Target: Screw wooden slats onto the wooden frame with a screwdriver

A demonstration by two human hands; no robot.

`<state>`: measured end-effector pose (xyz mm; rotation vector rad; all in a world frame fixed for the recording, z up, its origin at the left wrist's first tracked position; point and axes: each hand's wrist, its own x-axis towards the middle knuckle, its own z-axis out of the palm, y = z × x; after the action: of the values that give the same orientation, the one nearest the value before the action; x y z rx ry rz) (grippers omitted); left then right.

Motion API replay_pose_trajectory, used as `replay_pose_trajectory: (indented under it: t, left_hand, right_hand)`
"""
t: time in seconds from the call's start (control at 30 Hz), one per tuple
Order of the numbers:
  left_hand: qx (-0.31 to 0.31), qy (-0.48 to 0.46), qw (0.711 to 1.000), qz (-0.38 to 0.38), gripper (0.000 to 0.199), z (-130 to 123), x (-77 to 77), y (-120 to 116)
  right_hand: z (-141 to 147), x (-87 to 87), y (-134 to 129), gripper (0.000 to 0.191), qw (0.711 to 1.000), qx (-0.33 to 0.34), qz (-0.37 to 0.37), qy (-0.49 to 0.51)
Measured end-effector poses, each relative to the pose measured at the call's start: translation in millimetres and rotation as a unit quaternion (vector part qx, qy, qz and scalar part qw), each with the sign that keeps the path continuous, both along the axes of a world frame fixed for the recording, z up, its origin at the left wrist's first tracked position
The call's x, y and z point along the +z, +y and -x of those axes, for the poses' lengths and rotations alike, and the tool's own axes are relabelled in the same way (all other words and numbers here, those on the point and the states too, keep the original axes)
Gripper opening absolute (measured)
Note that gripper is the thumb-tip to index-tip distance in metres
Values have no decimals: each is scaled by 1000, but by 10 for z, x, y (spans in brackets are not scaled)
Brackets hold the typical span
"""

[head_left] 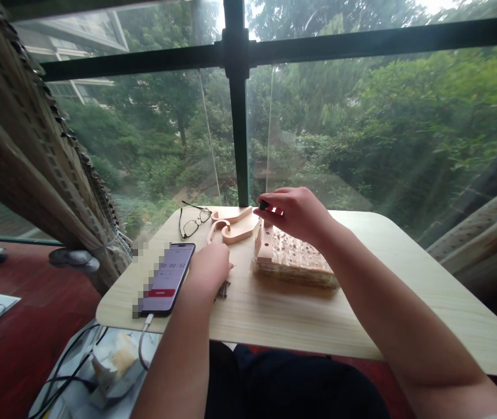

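My right hand (294, 209) pinches a small black piece (263, 205), perhaps a knob or short tool handle; its kind is unclear. Below that hand, a wooden strip with dark holes (266, 244) lies along the left side of a plastic-wrapped block (301, 256) with a dotted top. My left hand (211, 265) is low over the table, between the phone and the block. Its fingers are mostly hidden behind the back of the hand. Just beside it lie several dark screws (223, 289). Curved wooden hook pieces (236, 233) rest beyond the left hand.
A phone (170, 279) showing a timer lies at the left, with a white cable (144, 340) running off the table edge (301, 347). Eyeglasses (194, 224) sit farther back. Window glass stands behind the table, and a curtain (34, 134) hangs at left.
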<state>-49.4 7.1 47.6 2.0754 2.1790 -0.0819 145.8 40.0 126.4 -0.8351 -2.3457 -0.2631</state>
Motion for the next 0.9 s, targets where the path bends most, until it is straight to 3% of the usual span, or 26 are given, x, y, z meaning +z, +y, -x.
replay_pose_trajectory:
  t: [0.37, 0.53, 0.67, 0.77, 0.83, 0.9]
  left_hand:
    - [5, -6, 1000, 25, 24, -232, 29, -19]
    - [-9, -18, 999, 27, 27, -192, 26, -15]
    - [-52, -136, 985, -97, 25, -152, 75, 20]
    - [-115, -281, 931, -202, 17, -202, 72, 119]
    - [-145, -314, 906, -243, 14, -255, 32, 206]
    - [-156, -302, 901, -268, 11, -294, -23, 279]
  right_hand:
    - [-44, 43, -3, 27, 1000, -12, 3, 18]
    - [-63, 48, -5, 27, 999, -30, 19, 21]
    - [-67, 80, -28, 30, 997, -62, 29, 25]
    - [-72, 80, -3, 32, 995, -87, 29, 28]
    - [-78, 46, 58, 29, 994, -91, 40, 46]
    - [-87, -13, 148, 27, 989, -79, 82, 91]
